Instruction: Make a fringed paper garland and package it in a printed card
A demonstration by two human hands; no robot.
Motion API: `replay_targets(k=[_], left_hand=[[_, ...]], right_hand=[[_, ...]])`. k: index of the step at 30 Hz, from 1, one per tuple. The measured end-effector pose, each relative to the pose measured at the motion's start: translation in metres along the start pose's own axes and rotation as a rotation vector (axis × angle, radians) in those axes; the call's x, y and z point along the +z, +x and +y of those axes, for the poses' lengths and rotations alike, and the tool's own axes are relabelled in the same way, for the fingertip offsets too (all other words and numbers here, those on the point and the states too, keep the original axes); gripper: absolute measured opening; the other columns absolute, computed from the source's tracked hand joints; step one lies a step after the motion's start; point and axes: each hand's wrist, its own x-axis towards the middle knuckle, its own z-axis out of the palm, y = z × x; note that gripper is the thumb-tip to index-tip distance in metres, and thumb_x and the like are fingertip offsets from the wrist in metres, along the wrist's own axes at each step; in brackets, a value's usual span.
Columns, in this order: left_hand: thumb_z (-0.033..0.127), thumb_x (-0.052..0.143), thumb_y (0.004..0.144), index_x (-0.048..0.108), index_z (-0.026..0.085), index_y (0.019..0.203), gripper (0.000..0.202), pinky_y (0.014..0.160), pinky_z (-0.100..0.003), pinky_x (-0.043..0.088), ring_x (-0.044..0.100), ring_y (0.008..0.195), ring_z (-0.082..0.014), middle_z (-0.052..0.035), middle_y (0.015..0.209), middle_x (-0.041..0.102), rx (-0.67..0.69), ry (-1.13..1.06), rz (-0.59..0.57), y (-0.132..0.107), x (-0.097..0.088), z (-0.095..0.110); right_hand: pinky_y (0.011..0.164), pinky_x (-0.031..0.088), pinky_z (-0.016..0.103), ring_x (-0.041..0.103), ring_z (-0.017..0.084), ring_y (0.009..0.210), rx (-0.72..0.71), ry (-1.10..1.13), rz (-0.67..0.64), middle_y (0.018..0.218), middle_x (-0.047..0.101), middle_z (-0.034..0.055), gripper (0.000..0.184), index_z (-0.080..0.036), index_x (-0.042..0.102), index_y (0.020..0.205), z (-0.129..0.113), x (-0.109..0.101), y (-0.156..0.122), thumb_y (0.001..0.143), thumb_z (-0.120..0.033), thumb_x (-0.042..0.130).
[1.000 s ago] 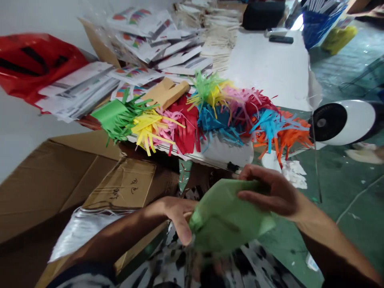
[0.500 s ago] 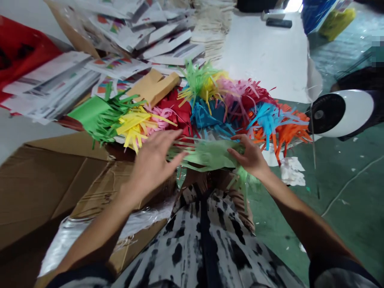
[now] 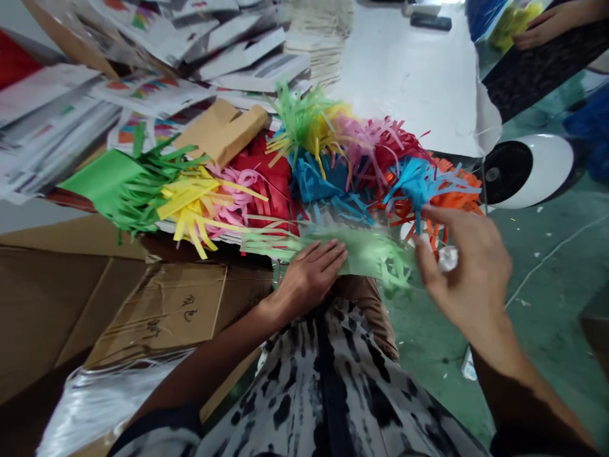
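Pressing fringed green paper (image 3: 371,254) under spread left hand (image 3: 309,276), right hand (image 3: 464,273) open just beside

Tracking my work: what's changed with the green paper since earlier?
The pale green fringed paper went from crumpled in both hands to flat across the lap. The left hand presses it; the right hand let go and lifted. The coloured fringed heap stayed put.

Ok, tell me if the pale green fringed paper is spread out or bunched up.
Spread out: the pale green fringed paper lies lengthwise with its strands loose, and the left hand presses flat on it.
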Motion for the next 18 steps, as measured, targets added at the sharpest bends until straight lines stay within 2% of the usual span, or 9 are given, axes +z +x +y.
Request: replay_targets(k=[1,3,5,6,8,12,15,18], left_hand=[[0.017,0.056,0.104,0.061,0.016,0.147,0.043,0.118,-0.054,0.052,0.059,0.145,-0.0298,-0.0154,0.152,0.063,-0.006,-0.011,0.001,0.001,-0.004,0.002],[0.017,0.057,0.103,0.065,0.016,0.142,0.040,0.115,-0.055,0.055,0.062,0.142,-0.0310,-0.0159,0.149,0.066,-0.021,-0.040,0.007,0.000,-0.010,0.006],[0.017,0.057,0.103,0.066,0.015,0.141,0.039,0.113,-0.054,0.057,0.065,0.137,-0.0310,-0.0160,0.146,0.068,-0.025,-0.072,0.027,-0.002,-0.014,0.007],[0.016,0.056,0.103,0.065,0.015,0.141,0.039,0.113,-0.053,0.058,0.066,0.136,-0.0302,-0.0156,0.145,0.069,-0.022,-0.084,0.040,-0.002,-0.016,0.006],[0.013,0.054,0.104,0.063,0.016,0.144,0.042,0.114,-0.051,0.058,0.068,0.135,-0.0276,-0.0143,0.143,0.070,0.000,-0.088,0.078,-0.002,-0.021,0.001],[0.009,0.051,0.105,0.060,0.019,0.147,0.044,0.119,-0.048,0.055,0.064,0.140,-0.0251,-0.0134,0.145,0.069,0.038,-0.020,0.167,0.008,-0.031,-0.008],[0.009,0.048,0.106,0.056,0.018,0.151,0.046,0.123,-0.046,0.051,0.057,0.146,-0.0242,-0.0130,0.149,0.066,0.100,0.047,0.195,0.011,-0.034,-0.008],[0.009,0.049,0.106,0.058,0.014,0.148,0.043,0.120,-0.043,0.054,0.060,0.144,-0.0259,-0.0129,0.149,0.066,0.182,0.102,0.156,0.002,-0.025,-0.003]], right_hand=[[0.104,0.054,0.058,0.067,0.036,0.124,-0.112,0.042,-0.072,0.132,0.072,0.0143,0.046,-0.023,0.060,0.144,-0.009,0.002,-0.007,0.099,-0.037,0.064],[0.112,0.051,0.058,0.062,0.035,0.136,-0.257,0.113,-0.329,0.149,0.065,0.0138,0.060,-0.025,0.050,0.155,-0.021,0.017,-0.022,0.099,-0.040,0.067],[0.121,0.045,0.057,0.059,0.033,0.141,-0.268,0.120,-0.497,0.155,0.061,0.0108,0.060,-0.030,0.047,0.159,-0.024,0.038,-0.036,0.101,-0.034,0.064],[0.121,0.044,0.057,0.061,0.032,0.139,-0.250,0.123,-0.500,0.151,0.065,0.0084,0.055,-0.033,0.051,0.156,-0.021,0.048,-0.040,0.102,-0.030,0.061],[0.118,0.045,0.056,0.067,0.030,0.130,-0.201,0.128,-0.394,0.137,0.074,0.0050,0.046,-0.035,0.062,0.146,-0.012,0.058,-0.041,0.102,-0.022,0.055],[0.118,0.038,0.060,0.065,0.033,0.128,-0.124,0.046,-0.158,0.129,0.077,0.0062,0.038,-0.034,0.075,0.129,0.002,0.045,-0.022,0.100,-0.023,0.054],[0.118,0.035,0.060,0.063,0.035,0.129,-0.135,0.004,-0.115,0.131,0.076,0.0051,0.036,-0.038,0.077,0.127,0.006,0.032,-0.017,0.098,-0.025,0.059],[0.116,0.037,0.056,0.065,0.031,0.125,-0.259,0.017,-0.155,0.128,0.078,0.0033,0.038,-0.037,0.076,0.128,0.014,0.035,-0.030,0.096,-0.021,0.060]])
